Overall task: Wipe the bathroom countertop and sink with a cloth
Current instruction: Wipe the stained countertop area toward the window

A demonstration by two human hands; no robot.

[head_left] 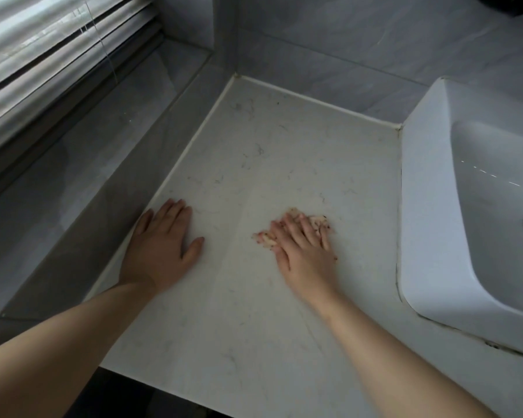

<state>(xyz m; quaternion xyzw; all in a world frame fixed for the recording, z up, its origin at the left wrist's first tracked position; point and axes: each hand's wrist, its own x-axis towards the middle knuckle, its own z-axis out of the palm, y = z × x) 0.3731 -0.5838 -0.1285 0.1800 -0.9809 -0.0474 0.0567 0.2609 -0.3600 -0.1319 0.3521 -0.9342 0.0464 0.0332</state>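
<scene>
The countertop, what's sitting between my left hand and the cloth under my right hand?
Nothing: the head view shows only bare veined countertop between the left hand and the cloth under the right hand.

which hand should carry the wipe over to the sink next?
Right. The right hand already presses the cloth flat and lies nearer the sink; the left hand rests empty by the wall edge.

Just one view here, a wide-angle head cam looking forward and steeply down at the bench (284, 152) from close above. Forearms come in from the bottom edge, the sink (429, 182) gets cropped at the right, window blinds (58, 40) sit top left.
</scene>
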